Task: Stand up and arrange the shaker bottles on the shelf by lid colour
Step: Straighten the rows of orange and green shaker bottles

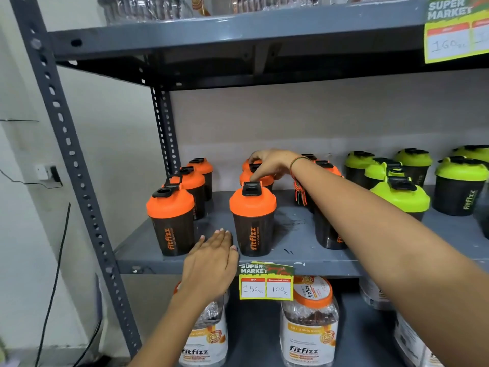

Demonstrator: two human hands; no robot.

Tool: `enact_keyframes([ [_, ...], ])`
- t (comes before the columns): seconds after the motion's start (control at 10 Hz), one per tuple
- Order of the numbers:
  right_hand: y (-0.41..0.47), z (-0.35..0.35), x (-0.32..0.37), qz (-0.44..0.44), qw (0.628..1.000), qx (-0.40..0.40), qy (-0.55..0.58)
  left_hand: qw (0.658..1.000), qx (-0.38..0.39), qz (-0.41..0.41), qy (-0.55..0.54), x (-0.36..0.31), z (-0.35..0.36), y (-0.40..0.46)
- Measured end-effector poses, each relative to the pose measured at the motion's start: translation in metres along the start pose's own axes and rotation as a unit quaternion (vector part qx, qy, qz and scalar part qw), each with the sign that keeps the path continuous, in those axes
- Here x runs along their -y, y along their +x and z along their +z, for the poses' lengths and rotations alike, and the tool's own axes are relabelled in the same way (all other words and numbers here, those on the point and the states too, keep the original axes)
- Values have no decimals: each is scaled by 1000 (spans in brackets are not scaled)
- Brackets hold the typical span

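Orange-lidded shaker bottle [254, 174], second in the middle orange column on the shelf [296, 229], stands upright under the right hand [270, 164]. Judged light: dark translucent plastic body, apparently empty, stiff wall, smooth and a little slippery at the sides; the flip cap on top looks like the weak point, so the sounder hold is around the lid's rim or the body below it, not the cap tab. Right grip: fingers curled down over the lid from above, fingertips [255, 178] touching the orange dome near the black cap; whether they are closed tight on it or only resting I cannot tell. The bottle sits directly beneath this grip, its body hidden behind the front orange bottle [252, 221], which stands just nearer the camera. Left of the grip, well apart, a column of three orange bottles [172, 221] runs front to back; just right of it, partly behind the forearm, further orange lids. Far right of the grip, the green-lidded bottles [402, 197] cluster upright. Left hand [211, 263]: flat, fingers extended and together, holding nothing, on the shelf edge between the two front orange bottles, the fingertips close beside the right-hand one's base. A price tag [266, 283] hangs below.
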State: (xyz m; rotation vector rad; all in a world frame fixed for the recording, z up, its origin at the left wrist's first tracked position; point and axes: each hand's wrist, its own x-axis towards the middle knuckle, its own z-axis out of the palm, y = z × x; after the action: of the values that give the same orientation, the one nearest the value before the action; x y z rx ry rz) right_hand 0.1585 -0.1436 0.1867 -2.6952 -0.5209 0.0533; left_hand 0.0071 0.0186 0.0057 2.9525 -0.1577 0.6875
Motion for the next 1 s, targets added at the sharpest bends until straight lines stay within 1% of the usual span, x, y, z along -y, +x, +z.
enact_keyframes([
  [0.1,-4,0,0,-6,1000,-5,3,1000,3,2,5,-1,-1,0],
  [0.2,-14,-9,-1,-23,999,-34,12,1000,9,4,3,-2,-1,0],
  [0.3,-28,-32,-6,-33,995,-87,37,1000,8,9,5,-1,-1,0],
  [0.4,-43,-65,-22,-45,989,-140,24,1000,9,9,10,0,0,0],
  [0.5,-53,-89,-48,-8,988,-148,-40,1000,8,10,14,0,0,1],
  [0.7,-49,-79,-99,102,991,-38,-79,1000,2,5,18,0,1,1],
  [0.8,-43,-69,-111,136,988,14,-77,1000,2,2,17,0,1,0],
  [0.9,-37,-63,-117,159,985,44,-51,1000,3,1,15,-1,0,0],
  [1.0,-32,-60,-123,160,985,40,-43,1000,4,0,19,-2,-1,0],
])
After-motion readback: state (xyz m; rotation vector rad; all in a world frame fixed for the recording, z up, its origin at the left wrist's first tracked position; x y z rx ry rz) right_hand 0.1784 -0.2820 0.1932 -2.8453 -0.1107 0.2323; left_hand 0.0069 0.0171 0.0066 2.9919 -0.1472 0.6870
